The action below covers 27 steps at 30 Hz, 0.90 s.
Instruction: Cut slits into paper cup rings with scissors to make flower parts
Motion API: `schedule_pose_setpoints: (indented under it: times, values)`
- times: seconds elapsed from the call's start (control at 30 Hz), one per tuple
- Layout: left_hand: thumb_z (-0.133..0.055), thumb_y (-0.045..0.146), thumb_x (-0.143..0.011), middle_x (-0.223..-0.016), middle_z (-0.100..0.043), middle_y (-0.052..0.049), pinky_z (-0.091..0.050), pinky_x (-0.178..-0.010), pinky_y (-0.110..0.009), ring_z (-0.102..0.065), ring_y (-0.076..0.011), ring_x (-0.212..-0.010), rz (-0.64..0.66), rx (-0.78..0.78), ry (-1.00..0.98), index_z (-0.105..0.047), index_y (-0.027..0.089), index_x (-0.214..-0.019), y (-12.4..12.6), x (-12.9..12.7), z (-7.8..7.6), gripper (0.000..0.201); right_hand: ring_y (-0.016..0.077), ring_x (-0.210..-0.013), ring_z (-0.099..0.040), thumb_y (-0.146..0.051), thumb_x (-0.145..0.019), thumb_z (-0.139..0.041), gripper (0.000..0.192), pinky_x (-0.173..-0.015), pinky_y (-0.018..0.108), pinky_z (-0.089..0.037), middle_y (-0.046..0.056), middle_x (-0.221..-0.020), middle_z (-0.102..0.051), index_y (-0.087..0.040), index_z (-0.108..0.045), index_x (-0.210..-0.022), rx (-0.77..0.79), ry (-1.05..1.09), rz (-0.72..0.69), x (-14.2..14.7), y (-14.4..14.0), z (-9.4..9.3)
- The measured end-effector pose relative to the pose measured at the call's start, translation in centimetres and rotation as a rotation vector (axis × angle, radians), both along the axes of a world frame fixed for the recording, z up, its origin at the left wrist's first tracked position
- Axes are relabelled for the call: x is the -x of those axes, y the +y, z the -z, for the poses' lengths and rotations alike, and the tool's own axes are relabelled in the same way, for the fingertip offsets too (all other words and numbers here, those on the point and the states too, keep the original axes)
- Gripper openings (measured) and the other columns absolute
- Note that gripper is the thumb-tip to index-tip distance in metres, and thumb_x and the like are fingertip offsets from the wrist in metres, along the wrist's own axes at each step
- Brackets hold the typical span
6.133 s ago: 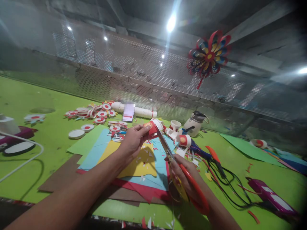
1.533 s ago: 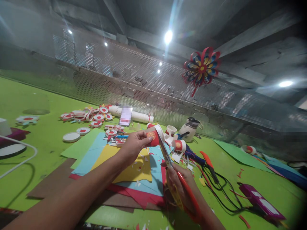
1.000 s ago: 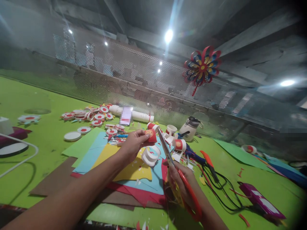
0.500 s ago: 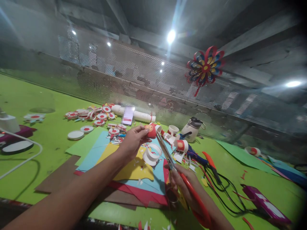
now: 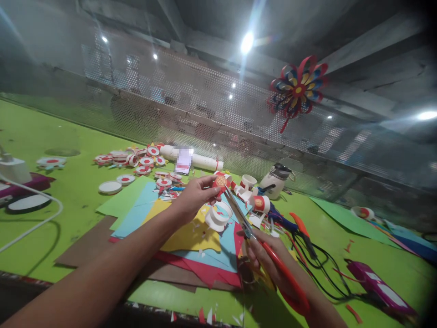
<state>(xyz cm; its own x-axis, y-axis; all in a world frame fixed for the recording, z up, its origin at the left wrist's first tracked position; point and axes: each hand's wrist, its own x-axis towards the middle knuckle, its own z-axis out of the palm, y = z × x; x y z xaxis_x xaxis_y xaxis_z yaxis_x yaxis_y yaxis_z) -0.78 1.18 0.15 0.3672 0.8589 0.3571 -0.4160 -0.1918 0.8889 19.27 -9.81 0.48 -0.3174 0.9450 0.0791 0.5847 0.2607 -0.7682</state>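
Nearest the viewer, the right hand is closed through the red handles of the scissors, whose blades slant up and away, tips meeting the lower edge of the red cup piece. Whether the blades are parted at the tips cannot be told. The left hand pinches that red cup piece between thumb and fingertips, raised above the stacked coloured paper sheets. Six seconds ago the piece still carried a white rim band at the blades; a second ago that band had come free, and it now lies as a curled white strip on the yellow and blue sheets, just below the left hand. Over the last half second the blades have closed back in on the held piece.

Beyond the hands, more red-and-white cups sit near a white bottle, with orange-handled pliers and black cable to the right. Further left lie cut red-and-white discs and a white tube on the green table. Farthest, a paper pinwheel hangs on the perforated screen.
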Motion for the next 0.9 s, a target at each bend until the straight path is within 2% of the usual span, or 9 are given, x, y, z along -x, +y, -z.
schedule_pose_setpoints:
  times: [0.33,0.47,0.67,0.8,0.9]
  values:
    - [-0.066,0.019,-0.069,-0.082,-0.06,-0.005,-0.036,-0.062,-0.026,-0.049,-0.0089,-0.063,0.095,0.037,0.06,-0.065,0.015,-0.104,0.3,0.2,0.3,0.035,0.0131,-0.058,-0.043,-0.043,-0.091,-0.037,0.031,-0.056,0.025,-0.038,-0.002,-0.065,-0.045,-0.017,-0.049,-0.079,-0.016,-0.08,0.011,0.1,-0.4,-0.6]
    - [-0.067,0.019,-0.068,-0.079,-0.06,-0.004,-0.036,-0.062,-0.025,-0.049,-0.009,-0.063,0.088,0.061,0.067,-0.065,0.015,-0.102,0.3,0.2,0.3,0.034,0.0134,-0.058,-0.044,-0.044,-0.091,-0.036,0.032,-0.056,0.025,-0.038,-0.002,-0.064,-0.044,-0.016,-0.05,-0.084,0.004,-0.05,0.005,0.3,-0.5,-0.6]
    - [-0.066,0.017,-0.068,-0.077,-0.06,-0.004,-0.035,-0.06,-0.025,-0.049,-0.009,-0.063,0.067,0.046,0.073,-0.066,0.014,-0.097,0.1,0.1,0.1,0.029,0.0118,-0.054,-0.043,-0.046,-0.091,-0.035,0.033,-0.052,0.023,-0.037,-0.003,-0.062,-0.041,-0.017,-0.047,-0.08,0.042,-0.022,0.022,0.6,-0.5,-0.5]
    - [-0.064,0.016,-0.069,-0.066,-0.057,-0.002,-0.032,-0.056,-0.024,-0.048,-0.0087,-0.06,0.055,0.016,0.089,-0.067,0.012,-0.093,-0.3,0.1,-0.3,0.024,0.0116,-0.054,-0.046,-0.048,-0.09,-0.037,0.035,-0.051,0.022,-0.038,-0.003,-0.061,-0.044,-0.018,-0.047,-0.075,0.031,-0.043,0.026,0.4,-0.3,0.0]
    - [-0.064,0.016,-0.069,-0.064,-0.057,-0.001,-0.031,-0.055,-0.024,-0.046,-0.0083,-0.057,0.04,0.015,0.107,-0.068,0.011,-0.091,-0.5,0.1,-0.6,0.023,0.0121,-0.055,-0.048,-0.047,-0.09,-0.038,0.034,-0.051,0.021,-0.039,-0.002,-0.062,-0.048,-0.017,-0.051,-0.081,0.012,-0.062,0.035,0.3,0.0,0.5]
